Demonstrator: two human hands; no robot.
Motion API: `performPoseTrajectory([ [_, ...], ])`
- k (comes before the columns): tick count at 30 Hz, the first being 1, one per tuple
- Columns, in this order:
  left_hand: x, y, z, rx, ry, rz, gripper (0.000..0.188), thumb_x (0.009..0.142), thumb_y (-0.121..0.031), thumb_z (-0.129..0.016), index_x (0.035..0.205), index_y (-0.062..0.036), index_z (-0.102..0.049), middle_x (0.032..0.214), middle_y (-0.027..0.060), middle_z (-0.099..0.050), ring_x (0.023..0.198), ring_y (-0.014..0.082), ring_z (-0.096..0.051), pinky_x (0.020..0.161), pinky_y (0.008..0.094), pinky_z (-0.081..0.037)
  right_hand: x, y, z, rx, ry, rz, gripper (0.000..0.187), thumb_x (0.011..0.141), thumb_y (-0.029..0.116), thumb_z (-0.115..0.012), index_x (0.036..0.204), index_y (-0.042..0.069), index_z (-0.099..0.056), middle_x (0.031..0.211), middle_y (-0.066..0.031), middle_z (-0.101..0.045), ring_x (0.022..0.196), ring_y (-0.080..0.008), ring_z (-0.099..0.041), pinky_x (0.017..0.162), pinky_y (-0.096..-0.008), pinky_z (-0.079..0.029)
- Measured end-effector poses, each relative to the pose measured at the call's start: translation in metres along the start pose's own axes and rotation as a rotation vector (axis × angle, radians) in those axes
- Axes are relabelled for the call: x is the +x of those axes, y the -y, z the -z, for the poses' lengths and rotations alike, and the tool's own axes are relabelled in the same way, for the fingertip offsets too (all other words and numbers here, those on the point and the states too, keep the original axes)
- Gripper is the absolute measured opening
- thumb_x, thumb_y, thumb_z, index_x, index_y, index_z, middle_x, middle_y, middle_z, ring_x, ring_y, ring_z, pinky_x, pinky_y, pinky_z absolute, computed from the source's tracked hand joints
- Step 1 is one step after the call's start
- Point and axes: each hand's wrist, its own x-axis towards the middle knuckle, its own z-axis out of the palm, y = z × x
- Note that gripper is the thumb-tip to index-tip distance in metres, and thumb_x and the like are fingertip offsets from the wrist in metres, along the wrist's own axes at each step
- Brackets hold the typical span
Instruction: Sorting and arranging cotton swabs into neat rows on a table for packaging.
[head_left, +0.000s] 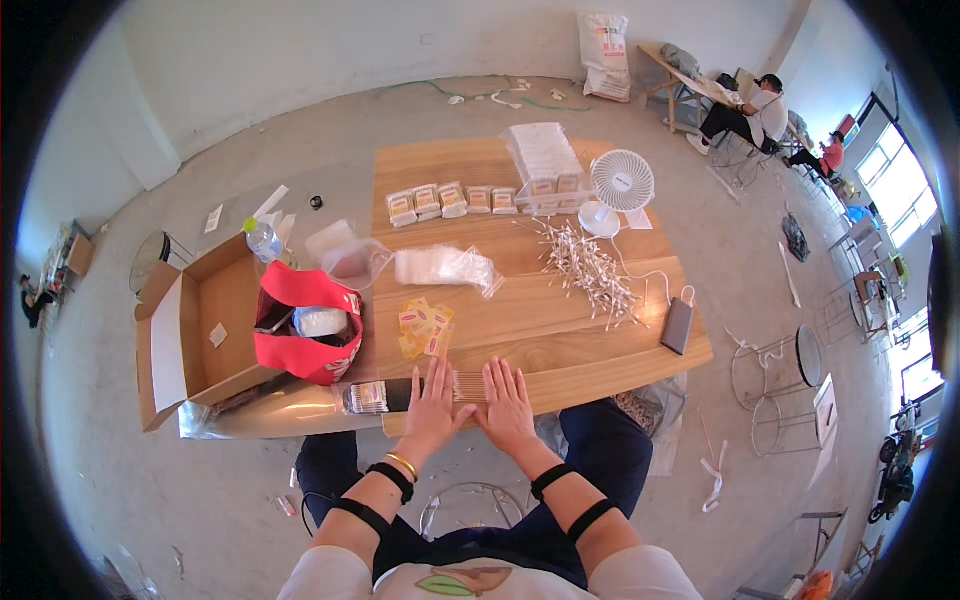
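Note:
My left hand point(431, 408) and my right hand point(507, 406) rest at the table's near edge, fingers stretched out flat and pointing away from me. Between them lies a row of thin-stemmed cotton swabs point(468, 386), bordered by a palm on each side; the ends are partly hidden. Left of my left hand is a clear pack of swabs point(367, 397) beside a dark strip. Small yellow printed cards point(427, 325) are spread just beyond my left fingertips. Farther right, a loose heap of white-tipped swabs point(592, 268) covers part of the wooden table point(540, 345).
Filled swab packs point(425, 200) line the far side beside a clear plastic box point(545, 165). A white fan point(622, 182) is cabled to a power bank point(677, 326). Clear bags point(445, 268) lie mid-table. Leftward are a red bag point(310, 350) and an open carton point(215, 310).

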Motion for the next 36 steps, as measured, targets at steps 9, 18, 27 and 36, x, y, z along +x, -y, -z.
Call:
performPoseTrajectory([
  [9,0.001,-0.018,0.000,-0.103,-0.111,0.047,0.088,0.098,-0.059,-0.038,0.151,0.0093,-0.022,0.161,0.0260,-0.015,0.151,0.0364,-0.011,0.121,0.0555,-0.005,0.004,0.006,-0.005,-0.068,0.023,-0.018,0.076,0.094,0.043,-0.051,0.151,-0.003,-0.028,0.159,-0.0244,-0.022,0.150,-0.0363,-0.018,0.121,-0.0519,-0.013],
  [18,-0.021,-0.011,0.026,-0.374,-0.218,0.003,0.069,0.100,-0.044,-0.045,0.149,0.0034,-0.032,0.158,0.0214,-0.027,0.149,0.0333,-0.023,0.120,0.0532,-0.011,0.005,0.007,0.000,-0.106,0.134,-0.041,0.079,0.093,0.043,-0.055,0.153,0.000,-0.026,0.160,-0.0227,-0.020,0.150,-0.0354,-0.016,0.122,-0.0510,-0.012],
  [27,-0.092,0.114,0.005,-0.419,-0.633,0.694,0.036,0.095,-0.027,-0.058,0.120,-0.0015,-0.056,0.120,0.0228,-0.058,0.110,0.0420,-0.056,0.097,0.0476,-0.044,0.024,0.063,-0.040,-0.105,0.096,0.015,0.079,0.094,0.043,-0.054,0.153,-0.001,-0.024,0.160,-0.0245,-0.017,0.151,-0.0362,-0.014,0.122,-0.0510,-0.012],
  [36,-0.052,0.135,-0.012,-0.970,-0.390,1.087,0.063,0.099,-0.055,-0.048,0.106,0.0058,-0.064,0.089,0.0256,-0.067,0.087,0.0390,-0.065,0.079,0.0449,-0.050,0.037,0.096,-0.052,-0.077,0.111,0.079,0.075,0.096,0.042,-0.051,0.154,0.003,-0.024,0.161,-0.0222,-0.019,0.151,-0.0357,-0.015,0.121,-0.0523,-0.010],
])
